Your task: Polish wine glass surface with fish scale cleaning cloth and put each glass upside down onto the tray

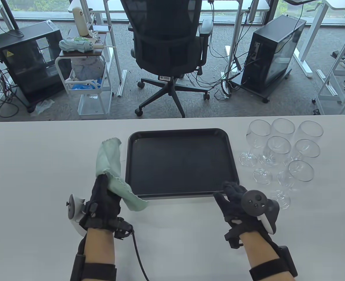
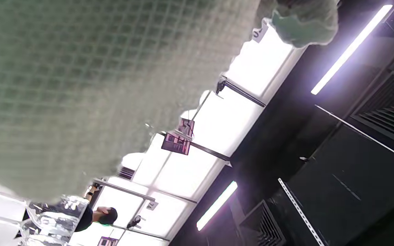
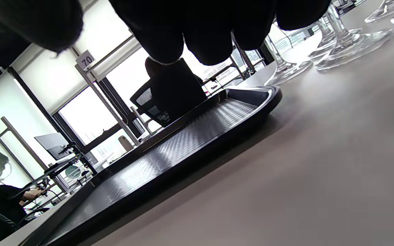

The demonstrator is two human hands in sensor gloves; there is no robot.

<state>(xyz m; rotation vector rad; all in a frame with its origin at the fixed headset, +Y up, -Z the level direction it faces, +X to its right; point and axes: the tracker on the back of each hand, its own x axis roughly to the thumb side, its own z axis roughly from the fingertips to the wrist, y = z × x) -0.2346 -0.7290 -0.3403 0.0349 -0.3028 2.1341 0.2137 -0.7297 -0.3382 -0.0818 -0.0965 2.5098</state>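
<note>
The table carries everything, and by the look of it the job has hardly begun. The tray lies in the middle with nothing standing on it, so no glass has been polished and turned over yet, as far as I can judge. The wine glasses, seven as best I can count, stand upright in a cluster just to the right of the tray, all of them untouched. The cloth, pale green, sits at the tray's left edge, draped up and over the left hand, whose fingers curl round it in a hold. The right hand is at the tray's near right corner with fingers loosely bent and holding nothing; whether the fingertips touch the rim I cannot tell. What remains is all of it: pick up a glass, rub it, invert it onto the tray, then repeat for each. The left wrist view is mostly filled by blurred cloth, so the fingers there are hidden. The right wrist view shows only dark fingertips and glass feet, the bowls cut off.
</note>
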